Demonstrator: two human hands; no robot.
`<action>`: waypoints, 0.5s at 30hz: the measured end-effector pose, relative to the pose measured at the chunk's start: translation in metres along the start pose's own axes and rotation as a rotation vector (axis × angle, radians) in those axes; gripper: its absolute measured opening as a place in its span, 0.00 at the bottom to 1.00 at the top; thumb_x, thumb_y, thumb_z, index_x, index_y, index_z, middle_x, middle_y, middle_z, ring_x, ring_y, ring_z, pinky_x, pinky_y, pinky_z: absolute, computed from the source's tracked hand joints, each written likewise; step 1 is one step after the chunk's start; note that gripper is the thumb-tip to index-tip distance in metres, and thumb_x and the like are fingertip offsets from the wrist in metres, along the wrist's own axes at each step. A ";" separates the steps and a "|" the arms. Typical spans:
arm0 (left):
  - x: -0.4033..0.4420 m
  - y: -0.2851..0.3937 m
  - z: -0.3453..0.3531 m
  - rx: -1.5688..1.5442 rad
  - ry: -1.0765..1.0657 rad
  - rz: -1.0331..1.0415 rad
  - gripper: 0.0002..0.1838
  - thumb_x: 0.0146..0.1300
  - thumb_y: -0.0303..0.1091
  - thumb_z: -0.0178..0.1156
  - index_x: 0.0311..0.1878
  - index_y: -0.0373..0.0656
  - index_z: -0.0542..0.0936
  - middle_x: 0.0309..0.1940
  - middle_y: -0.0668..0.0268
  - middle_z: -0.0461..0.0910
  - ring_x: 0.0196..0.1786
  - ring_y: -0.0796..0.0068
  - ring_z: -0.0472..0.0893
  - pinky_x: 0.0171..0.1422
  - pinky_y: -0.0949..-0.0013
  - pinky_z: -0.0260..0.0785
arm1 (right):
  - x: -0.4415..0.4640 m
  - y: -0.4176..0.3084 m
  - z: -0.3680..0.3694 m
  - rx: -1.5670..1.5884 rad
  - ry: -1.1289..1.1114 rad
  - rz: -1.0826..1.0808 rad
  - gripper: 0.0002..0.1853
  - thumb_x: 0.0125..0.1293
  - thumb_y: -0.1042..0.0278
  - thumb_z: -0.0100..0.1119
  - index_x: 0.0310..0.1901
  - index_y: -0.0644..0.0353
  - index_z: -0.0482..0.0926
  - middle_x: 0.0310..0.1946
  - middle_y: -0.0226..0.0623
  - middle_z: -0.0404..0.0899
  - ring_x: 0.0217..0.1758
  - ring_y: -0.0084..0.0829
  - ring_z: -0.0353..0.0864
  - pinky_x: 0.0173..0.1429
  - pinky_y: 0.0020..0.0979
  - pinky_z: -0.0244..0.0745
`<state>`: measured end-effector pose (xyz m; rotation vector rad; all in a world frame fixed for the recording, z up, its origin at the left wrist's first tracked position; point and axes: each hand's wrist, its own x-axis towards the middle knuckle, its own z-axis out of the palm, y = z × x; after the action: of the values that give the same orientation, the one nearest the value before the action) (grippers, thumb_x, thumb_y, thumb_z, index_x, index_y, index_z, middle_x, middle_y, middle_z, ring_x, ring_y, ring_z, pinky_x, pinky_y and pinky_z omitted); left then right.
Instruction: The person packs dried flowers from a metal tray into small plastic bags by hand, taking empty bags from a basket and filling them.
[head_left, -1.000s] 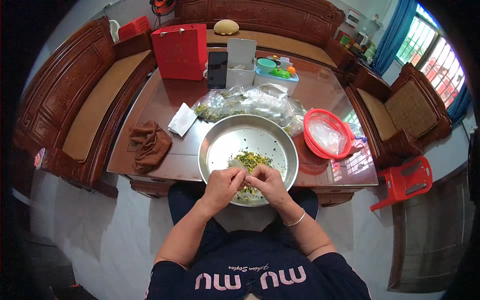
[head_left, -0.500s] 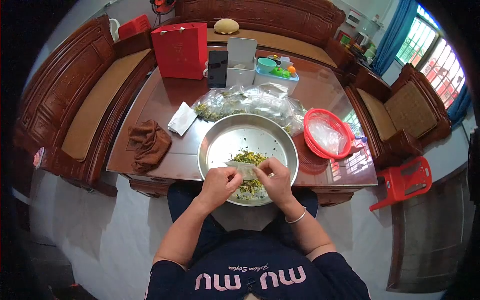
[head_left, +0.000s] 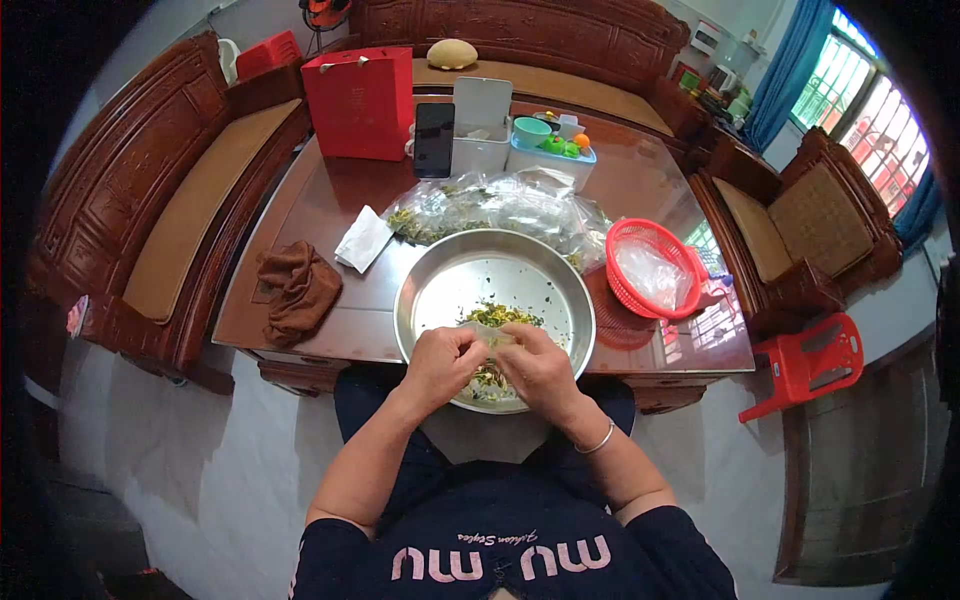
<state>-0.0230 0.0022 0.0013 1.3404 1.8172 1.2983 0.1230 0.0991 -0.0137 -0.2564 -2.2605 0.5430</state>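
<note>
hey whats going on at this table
A person's left hand and right hand hold a small, pale, see-through piece over a round silver metal basin. Loose yellow-green plant bits lie in the basin. Behind it are clear plastic bags, and to its right a red plastic basket.

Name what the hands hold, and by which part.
The left hand and right hand pinch a pale sachet at opposite sides; exact fingertip contact is hidden.

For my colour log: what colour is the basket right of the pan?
Red, clearest in the head view.
</note>
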 end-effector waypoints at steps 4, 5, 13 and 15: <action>0.007 -0.015 0.011 0.013 0.233 0.150 0.11 0.52 0.33 0.58 0.37 0.37 0.75 0.25 0.65 0.75 0.22 0.74 0.70 0.26 0.72 0.64 | 0.005 0.003 -0.012 0.200 -0.024 0.190 0.04 0.53 0.78 0.58 0.32 0.65 0.77 0.42 0.40 0.73 0.34 0.27 0.72 0.38 0.22 0.68; 0.009 -0.020 0.015 0.023 0.357 0.236 0.14 0.53 0.32 0.59 0.42 0.38 0.74 0.28 0.64 0.76 0.25 0.74 0.71 0.28 0.73 0.66 | 0.008 0.003 -0.016 0.296 -0.038 0.279 0.04 0.53 0.78 0.58 0.32 0.65 0.77 0.42 0.39 0.73 0.35 0.26 0.72 0.39 0.21 0.68; -0.001 -0.026 0.009 -0.695 0.024 -0.204 0.26 0.52 0.28 0.63 0.55 0.40 0.67 0.38 0.62 0.75 0.33 0.75 0.75 0.34 0.77 0.69 | 0.007 0.020 -0.010 0.864 0.089 0.649 0.03 0.56 0.78 0.57 0.31 0.67 0.77 0.43 0.35 0.73 0.35 0.21 0.70 0.39 0.19 0.67; -0.001 -0.028 0.006 -0.727 -0.011 -0.221 0.25 0.51 0.26 0.62 0.54 0.40 0.68 0.36 0.63 0.75 0.32 0.78 0.74 0.33 0.80 0.68 | 0.006 0.024 -0.007 0.880 0.169 0.705 0.03 0.57 0.78 0.57 0.31 0.68 0.77 0.44 0.35 0.72 0.36 0.21 0.70 0.39 0.19 0.67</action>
<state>-0.0296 0.0019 -0.0269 0.7253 1.2366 1.5964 0.1241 0.1248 -0.0165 -0.6057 -1.5268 1.7252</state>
